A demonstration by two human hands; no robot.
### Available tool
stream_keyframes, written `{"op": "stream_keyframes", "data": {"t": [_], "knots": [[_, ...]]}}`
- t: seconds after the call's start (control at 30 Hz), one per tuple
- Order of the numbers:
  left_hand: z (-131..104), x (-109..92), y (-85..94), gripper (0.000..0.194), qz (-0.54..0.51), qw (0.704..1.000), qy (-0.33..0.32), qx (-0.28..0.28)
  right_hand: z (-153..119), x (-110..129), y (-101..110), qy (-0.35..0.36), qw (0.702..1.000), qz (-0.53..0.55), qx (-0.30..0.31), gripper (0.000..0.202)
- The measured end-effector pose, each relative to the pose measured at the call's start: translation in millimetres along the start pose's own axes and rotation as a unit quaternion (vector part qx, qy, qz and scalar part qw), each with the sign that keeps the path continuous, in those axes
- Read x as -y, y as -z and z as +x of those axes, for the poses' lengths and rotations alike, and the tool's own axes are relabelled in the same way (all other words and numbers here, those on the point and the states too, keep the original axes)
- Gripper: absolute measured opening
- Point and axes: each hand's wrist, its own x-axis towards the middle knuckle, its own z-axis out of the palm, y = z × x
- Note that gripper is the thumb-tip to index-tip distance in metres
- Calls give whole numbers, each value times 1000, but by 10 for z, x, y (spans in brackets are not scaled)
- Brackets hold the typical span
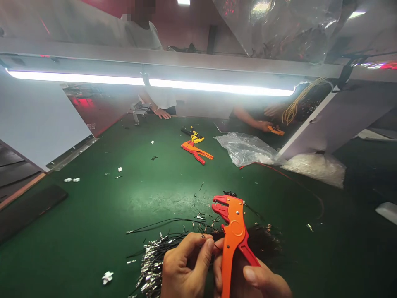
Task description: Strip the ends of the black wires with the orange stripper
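My right hand (263,279) is wrapped round the handles of an orange and red wire stripper (235,229), whose jaws point up and away from me. Close beside it, my left hand (187,263) pinches a thin dark wire between thumb and forefinger. Only a small piece of that wire shows at the fingertips, and a right fingertip comes close to it. Under and around both hands lies a bundle of black wires (151,258) with silvery terminals at the left end. Short black offcuts lie scattered beyond the bundle.
Further back on the green table (93,215) lie another orange stripper (197,152), a yellow and black tool (194,134) and a clear plastic bag (245,147). White bits dot the left side. Across the table, other people's hands show; one holds an orange tool (276,130).
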Motion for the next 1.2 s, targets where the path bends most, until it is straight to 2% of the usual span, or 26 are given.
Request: {"op": "stream_keyframes", "data": {"t": [0.27,0.4,0.57,0.67,0.83,0.93,1.0,1.07,1.2], "knots": [[4,-14,-1,21,10,1000,1,8,4,6,29,-4,1000,14,6,36],[-29,-57,-37,29,-64,995,68,39,-6,-10,37,-7,1000,18,16,27],[-18,-134,-60,36,-152,975,151,50,-7,-21,54,0,1000,12,17,27],[34,-159,-34,31,-155,976,148,33,-11,-32,66,20,1000,3,18,26],[107,-153,68,18,-107,992,66,20,-1,-66,77,26,1000,6,13,39],[144,-177,188,6,-92,993,-64,-38,24,-75,71,23,1000,14,10,51],[169,-199,280,16,-47,982,-170,-62,43,-73,60,12,999,31,23,61],[188,-207,354,26,13,967,-248,-63,60,-74,48,3,998,43,37,68],[204,-164,393,34,114,924,-364,-15,83,-107,50,6,997,41,59,67]]}}
